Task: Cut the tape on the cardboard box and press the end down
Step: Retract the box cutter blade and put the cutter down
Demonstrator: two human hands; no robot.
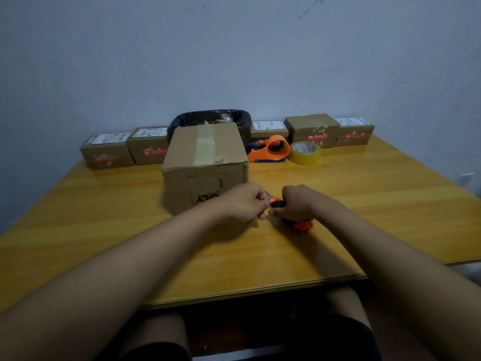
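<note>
Cardboard box (205,162) stands mid-desk, nearer the far edge, a tape strip (205,144) running along its top. It is judged light and stiff, likely to slide on the glossy desk (104,230); best steadied at a top edge. In front of it, left hand (243,201) and right hand (296,203) meet knuckles-up, both clenched on an orange-and-black cutter (277,204), forearms converging above the near edge.
</note>
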